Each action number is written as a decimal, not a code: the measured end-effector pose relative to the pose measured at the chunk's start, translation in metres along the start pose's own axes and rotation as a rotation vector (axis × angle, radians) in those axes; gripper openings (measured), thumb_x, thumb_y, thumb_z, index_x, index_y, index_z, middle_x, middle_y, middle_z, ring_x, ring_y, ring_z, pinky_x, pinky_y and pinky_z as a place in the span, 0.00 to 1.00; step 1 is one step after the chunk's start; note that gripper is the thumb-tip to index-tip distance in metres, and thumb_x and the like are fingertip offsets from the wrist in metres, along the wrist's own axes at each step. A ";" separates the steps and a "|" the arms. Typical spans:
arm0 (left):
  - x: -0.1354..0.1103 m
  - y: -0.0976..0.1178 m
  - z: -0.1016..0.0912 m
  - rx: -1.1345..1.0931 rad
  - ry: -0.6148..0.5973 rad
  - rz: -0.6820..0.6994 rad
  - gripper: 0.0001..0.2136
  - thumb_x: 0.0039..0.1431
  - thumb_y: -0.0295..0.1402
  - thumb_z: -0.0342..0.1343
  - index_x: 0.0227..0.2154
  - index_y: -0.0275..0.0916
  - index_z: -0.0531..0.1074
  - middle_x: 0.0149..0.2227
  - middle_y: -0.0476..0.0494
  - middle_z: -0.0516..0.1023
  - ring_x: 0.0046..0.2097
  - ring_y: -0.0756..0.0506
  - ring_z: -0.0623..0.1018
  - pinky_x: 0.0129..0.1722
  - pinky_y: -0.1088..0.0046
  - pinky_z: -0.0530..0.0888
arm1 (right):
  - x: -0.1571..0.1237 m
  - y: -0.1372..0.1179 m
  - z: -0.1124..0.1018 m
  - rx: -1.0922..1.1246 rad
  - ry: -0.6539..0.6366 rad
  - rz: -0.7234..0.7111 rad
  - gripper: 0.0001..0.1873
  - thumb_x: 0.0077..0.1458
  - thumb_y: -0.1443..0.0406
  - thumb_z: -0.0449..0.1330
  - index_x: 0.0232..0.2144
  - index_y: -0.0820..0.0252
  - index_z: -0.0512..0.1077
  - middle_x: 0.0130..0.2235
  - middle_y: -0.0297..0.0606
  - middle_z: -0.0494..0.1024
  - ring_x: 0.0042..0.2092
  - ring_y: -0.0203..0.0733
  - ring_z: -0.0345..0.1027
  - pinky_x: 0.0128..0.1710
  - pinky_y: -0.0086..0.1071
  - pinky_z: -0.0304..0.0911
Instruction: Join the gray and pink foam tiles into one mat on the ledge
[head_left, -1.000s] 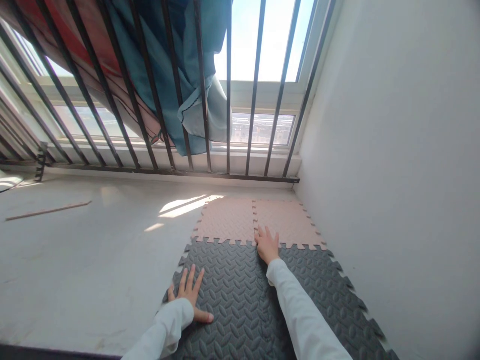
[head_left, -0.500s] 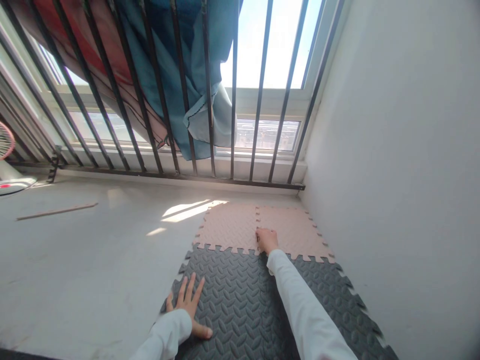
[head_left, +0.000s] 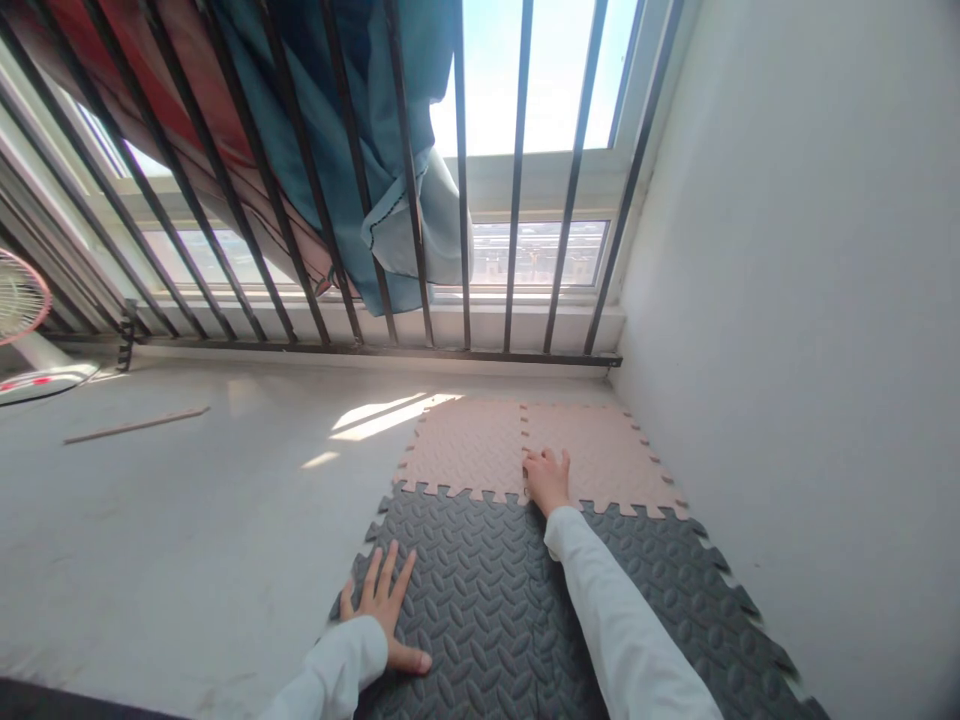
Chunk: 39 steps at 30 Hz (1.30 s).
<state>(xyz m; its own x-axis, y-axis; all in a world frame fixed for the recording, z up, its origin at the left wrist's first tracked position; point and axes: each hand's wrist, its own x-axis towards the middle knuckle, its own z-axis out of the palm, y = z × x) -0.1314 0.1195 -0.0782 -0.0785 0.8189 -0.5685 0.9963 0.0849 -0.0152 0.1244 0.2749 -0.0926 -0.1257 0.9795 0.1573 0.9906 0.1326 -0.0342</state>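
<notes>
My left hand (head_left: 384, 605) lies flat with its fingers spread on the dark grey foam mat (head_left: 480, 600), close to its left toothed edge. Farther forward, my right hand (head_left: 547, 482) rests on the seam between the left pink foam tile (head_left: 469, 445) and the right pink foam tile (head_left: 600, 455). Its fingers are bent and slightly apart against the seam, with nothing visible held in them. The hand hides part of that joint. Along their near edge, the pink tiles meet the dark grey mats at a toothed line.
A white wall (head_left: 787, 350) runs along the right side. Dark metal railing bars (head_left: 463, 250) stand in front of the window, with blue cloth (head_left: 330, 150) hanging behind them. A thin stick (head_left: 135, 426) and a fan-like object with a pink rim (head_left: 46, 290) are on the left.
The view has shifted slightly, moving the scene. My right hand stays at the pink seam, its fingers now a little looser and more apart. My left hand remains flat on the dark mat.
</notes>
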 end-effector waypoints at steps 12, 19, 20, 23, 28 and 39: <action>0.002 -0.002 0.005 0.002 0.011 0.003 0.53 0.27 0.48 0.57 0.58 0.48 0.34 0.62 0.48 0.25 0.62 0.38 0.30 0.54 0.44 0.38 | 0.020 0.007 -0.008 0.017 -0.200 0.022 0.26 0.54 0.71 0.40 0.55 0.51 0.53 0.56 0.42 0.61 0.59 0.46 0.44 0.53 0.59 0.33; 0.000 -0.002 0.005 0.009 0.023 0.008 0.55 0.26 0.51 0.57 0.58 0.46 0.34 0.62 0.46 0.26 0.62 0.37 0.30 0.54 0.44 0.39 | 0.025 0.001 -0.006 -0.008 -0.152 -0.057 0.22 0.51 0.74 0.43 0.49 0.62 0.63 0.48 0.49 0.68 0.53 0.44 0.54 0.55 0.54 0.24; 0.001 -0.003 0.006 0.010 0.026 0.011 0.55 0.25 0.52 0.57 0.58 0.46 0.34 0.62 0.45 0.25 0.61 0.37 0.30 0.54 0.44 0.38 | 0.029 0.001 -0.005 -0.009 -0.144 -0.046 0.22 0.51 0.74 0.43 0.48 0.62 0.63 0.48 0.49 0.68 0.53 0.45 0.53 0.55 0.54 0.26; 0.005 -0.007 0.013 0.001 0.041 0.030 0.56 0.23 0.54 0.57 0.58 0.46 0.34 0.62 0.45 0.26 0.61 0.35 0.30 0.53 0.42 0.39 | 0.040 -0.001 -0.001 -0.002 -0.118 0.000 0.26 0.51 0.75 0.41 0.53 0.62 0.57 0.55 0.50 0.60 0.57 0.46 0.48 0.54 0.56 0.32; 0.011 -0.016 0.026 0.024 0.135 0.070 0.51 0.29 0.54 0.54 0.58 0.48 0.37 0.62 0.46 0.31 0.62 0.35 0.34 0.54 0.44 0.43 | 0.053 -0.005 0.010 0.043 -0.096 0.046 0.25 0.51 0.74 0.41 0.53 0.63 0.57 0.54 0.48 0.62 0.56 0.47 0.49 0.53 0.55 0.37; 0.018 -0.023 0.039 0.043 0.143 0.041 0.39 0.43 0.49 0.48 0.58 0.49 0.39 0.63 0.50 0.35 0.62 0.37 0.35 0.55 0.48 0.45 | 0.083 0.003 0.015 0.099 -0.040 0.100 0.24 0.51 0.66 0.44 0.51 0.68 0.58 0.52 0.53 0.63 0.49 0.48 0.58 0.47 0.42 0.47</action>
<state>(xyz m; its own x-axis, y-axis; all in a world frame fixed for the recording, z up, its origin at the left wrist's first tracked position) -0.1546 0.1104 -0.1197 -0.0390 0.8937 -0.4469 0.9991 0.0277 -0.0317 0.1160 0.3591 -0.0946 -0.0306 0.9936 0.1089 0.9884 0.0464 -0.1449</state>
